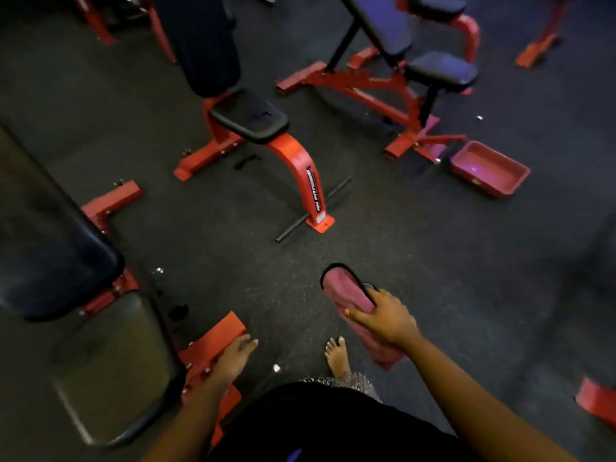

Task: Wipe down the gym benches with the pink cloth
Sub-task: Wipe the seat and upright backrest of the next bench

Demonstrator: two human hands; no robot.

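The dark rubber floor (433,261) fills most of the view, and three benches stand on it. The black-padded bench with a red steel frame (56,261) runs along the left edge, a second black-and-red bench (250,116) stands at upper centre, and a third, inclined bench (440,70) at upper right. No cloth lies on any of them. In this dim, blurred light no pad shows a wet streak, so which are already wiped cannot be told. I judge the person to be between benches, with wiping left to do. A shallow pink plastic tray (490,168) sits on the floor right of centre, near the third bench's foot.

The pink cloth with dark edging (343,288) hangs at lower centre, over the floor and touching no bench. The right hand (386,318) holds it, its grip closed round the cloth's middle with both ends free. The left hand (233,358), at lower left, holds nothing. Its grip is slack, the fingers loosely straight in front of the nearest bench's red foot; I cannot tell whether it touches.
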